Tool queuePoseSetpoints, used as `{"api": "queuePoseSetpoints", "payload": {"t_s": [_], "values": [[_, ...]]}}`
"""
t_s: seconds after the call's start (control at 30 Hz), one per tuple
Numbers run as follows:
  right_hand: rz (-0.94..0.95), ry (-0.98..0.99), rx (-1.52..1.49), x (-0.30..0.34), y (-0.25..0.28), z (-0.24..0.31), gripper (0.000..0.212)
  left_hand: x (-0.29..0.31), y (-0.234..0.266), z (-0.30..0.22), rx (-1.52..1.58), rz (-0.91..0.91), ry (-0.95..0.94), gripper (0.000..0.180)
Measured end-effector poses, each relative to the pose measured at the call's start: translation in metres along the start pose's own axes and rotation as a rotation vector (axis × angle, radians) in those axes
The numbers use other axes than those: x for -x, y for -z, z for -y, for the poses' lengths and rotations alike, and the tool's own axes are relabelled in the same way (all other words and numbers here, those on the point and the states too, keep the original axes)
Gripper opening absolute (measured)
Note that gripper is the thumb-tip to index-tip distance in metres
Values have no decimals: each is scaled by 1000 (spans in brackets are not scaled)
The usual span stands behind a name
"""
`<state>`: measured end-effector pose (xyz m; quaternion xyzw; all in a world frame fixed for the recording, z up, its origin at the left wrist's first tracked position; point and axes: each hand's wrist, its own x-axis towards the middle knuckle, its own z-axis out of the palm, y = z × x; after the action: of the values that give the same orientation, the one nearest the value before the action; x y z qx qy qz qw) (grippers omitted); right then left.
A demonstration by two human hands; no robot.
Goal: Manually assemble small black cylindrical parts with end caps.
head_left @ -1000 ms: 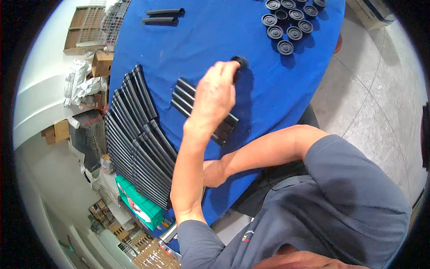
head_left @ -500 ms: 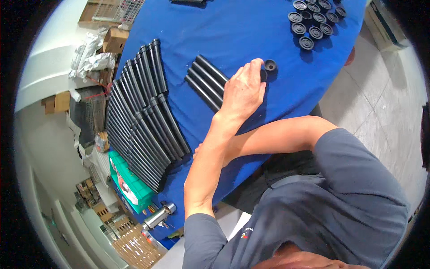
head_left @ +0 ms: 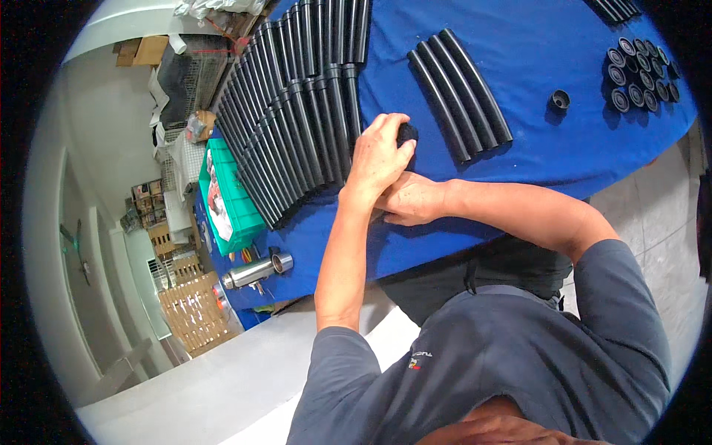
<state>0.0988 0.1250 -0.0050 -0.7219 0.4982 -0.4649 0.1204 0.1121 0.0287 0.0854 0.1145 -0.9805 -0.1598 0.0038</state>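
Two hands, both near the near edge of the blue-covered table [head_left: 534,44]. Left hand [head_left: 378,156]: fingers bent, closed around one black piece [head_left: 406,134], which shows beyond the thumb and is mostly covered; it is held left of the table's middle, toward the near edge. Right hand [head_left: 414,199]: just below, close against the left wrist, fingers curled, tips hidden; cannot tell how far closed or whether it grips anything. Four black tubes [head_left: 460,96] lie side by side, upper right of the hands. One loose black cap [head_left: 560,99] sits apart to their right. Cluster of caps [head_left: 635,95] near the right edge: roughly fifteen, overlapping, exact count uncertain. Bank of black tubes [head_left: 297,111] toward the left edge: two overlapping rows, well over twenty. Several more tubes [head_left: 612,9] at far right, cut by the frame. Near left corner: one green bin [head_left: 239,189], one metal cylinder [head_left: 248,274].
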Motion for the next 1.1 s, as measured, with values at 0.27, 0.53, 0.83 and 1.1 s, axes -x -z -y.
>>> {"api": "queuePoseSetpoints", "payload": {"t_s": [0.27,0.53,0.83,1.1], "values": [[29,-19,94,1,7,-2,54,44,20,-4,165,-305,88,36],[-50,-75,192,4,5,-1,18,178,-18,31,-79,-282,253,34],[156,-296,-587,-7,40,20,35,183,-14,14,49,-337,397,32],[733,-306,-1242,-3,34,15,44,223,-10,-7,1323,-26,602,49]]}}
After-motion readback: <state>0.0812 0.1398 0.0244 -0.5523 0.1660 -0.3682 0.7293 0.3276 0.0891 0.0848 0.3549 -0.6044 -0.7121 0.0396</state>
